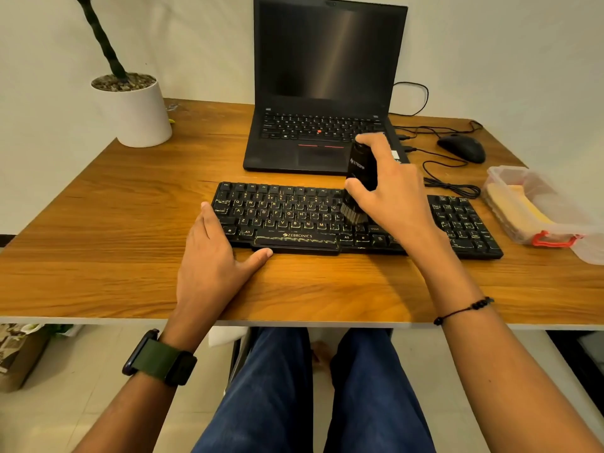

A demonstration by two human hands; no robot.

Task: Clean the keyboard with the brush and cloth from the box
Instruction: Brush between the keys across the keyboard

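A black keyboard [327, 220] was found lying on the wooden desk [130, 243], just in front of an open laptop [323, 93] with a dark screen. A black brush [359, 181] was held upright in the right hand [389, 191], the fingers and thumb curled round its barrel; its grey bristles were seen resting on the keys right of the keyboard's centre. The left hand [212, 259] was laid flat at the keyboard's left end, fingers straight, the fingertips on the left edge and the thumb stretched along the front edge below the space bar. Nothing was gripped by it. Pale smears were noted on the space bar and several lower keys.

A clear plastic box [536, 207] with a red latch was recorded at the right edge of the desk, beside the keyboard's number pad. A yellow cloth [523, 204] was seen inside it. A black mouse [461, 148] and its cable were noted behind the box, right of the laptop. A white plant pot [137, 112] filled with pebbles was observed at the far left corner.
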